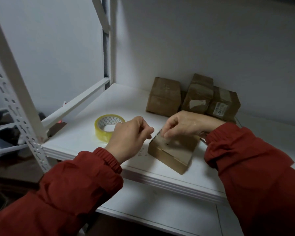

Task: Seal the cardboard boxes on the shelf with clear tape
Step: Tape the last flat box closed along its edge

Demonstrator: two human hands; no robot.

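A small flat cardboard box (173, 153) lies near the front edge of the white shelf (85, 133). My right hand (186, 124) rests over its far end, thumb and forefinger pinched at the box's far left corner. My left hand (129, 138) hovers just left of the box with its fingers pinched together. A short strip of clear tape (142, 152) seems to run between the two pinches and hang below my left hand, though it is barely visible. The roll of clear yellowish tape (107, 127) lies flat on the shelf behind my left hand.
Three more cardboard boxes (164, 97) (198, 95) (224, 105) stand together against the back wall. A white perforated upright (15, 99) and a cross rail bound the shelf on the left. A lower white shelf (160, 210) shows below.
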